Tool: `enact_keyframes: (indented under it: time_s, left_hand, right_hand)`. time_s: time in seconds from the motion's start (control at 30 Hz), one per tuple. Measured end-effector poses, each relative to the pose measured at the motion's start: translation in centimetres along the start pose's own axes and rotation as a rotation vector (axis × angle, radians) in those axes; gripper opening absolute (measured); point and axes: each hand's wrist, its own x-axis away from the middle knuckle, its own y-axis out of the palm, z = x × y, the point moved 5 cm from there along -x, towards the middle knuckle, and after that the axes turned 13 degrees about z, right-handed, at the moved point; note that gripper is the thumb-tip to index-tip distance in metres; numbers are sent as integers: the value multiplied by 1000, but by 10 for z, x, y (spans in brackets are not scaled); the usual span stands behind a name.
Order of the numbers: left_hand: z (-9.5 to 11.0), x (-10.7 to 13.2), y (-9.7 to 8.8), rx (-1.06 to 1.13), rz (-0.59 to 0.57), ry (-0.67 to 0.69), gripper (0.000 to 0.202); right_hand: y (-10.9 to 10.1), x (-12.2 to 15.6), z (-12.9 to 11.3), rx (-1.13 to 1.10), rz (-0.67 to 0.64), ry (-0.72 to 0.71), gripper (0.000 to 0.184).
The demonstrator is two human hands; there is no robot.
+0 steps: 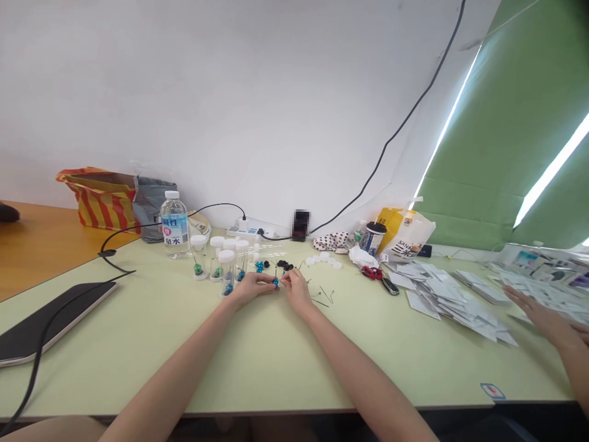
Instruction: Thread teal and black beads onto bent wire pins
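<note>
Blue piece point(275, 282), with a thin dark stem standing up from it, is just to the right of the white-capped jars point(227, 264), between the person's two hands; the left hand point(252, 287) grasps it at the fingertips, its thumb and fingers drawn together; the right hand point(297, 291) has its fingertips pinched together close beside the piece, though I cannot tell what they grip; small green and blue pieces show inside the clear jars; to the right of the jars lie loose blue pieces point(260, 266), then black pieces point(285, 265), then white caps point(324, 259); thin rods point(323, 296) lie farther right of the jars, past the right hand; left of the jars stands a water bottle point(174, 227); far to their right are spread papers point(437, 294), with a co-worker's hand point(538, 313) beyond.
</note>
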Motion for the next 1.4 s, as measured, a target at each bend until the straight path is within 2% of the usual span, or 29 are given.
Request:
enact_keyframes:
  time_s: [0.1,0.5,0.8,0.93,1.13,1.4]
  left_hand:
    - [-2,0,2,65,-13,-27,37]
    - [-3,1,3,91,-16,-62,36]
    - [-1,3,4,81,-9,-80,34]
    - [-1,2,4,95,-12,-90,34]
    - [-4,0,3,110,-20,-85,36]
    - [-4,1,4,85,-50,-89,34]
  right_hand:
    - [0,1,0,31,11,-12,12]
    - [0,6,-1,168,41,-73,13]
    - [-1,5,-6,283,4,-127,18]
    - [1,5,-2,220,-29,-104,17]
    - [-4,4,1,34,-2,-57,7]
    - [-6,5,0,146,93,-78,14]
